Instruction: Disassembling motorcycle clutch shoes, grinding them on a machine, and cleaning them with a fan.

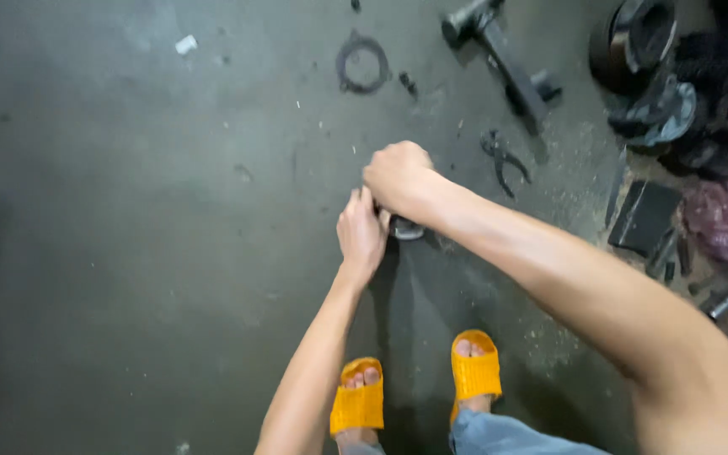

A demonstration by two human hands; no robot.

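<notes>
Fingers of the right hand [398, 175] curl into a fist over a small dark metal part [406, 228] on the concrete floor [128, 253]; only the part's near edge shows. Just left, the left hand [361, 233] presses closed fingers against it. Pliers [503, 158] lie near on the right, a rubber ring [362, 62] farther off. Scrap parts [676, 93] crowd the far right edge. Bare floor spreads wide to the left. Orange sandals [419, 388] stand near.
</notes>
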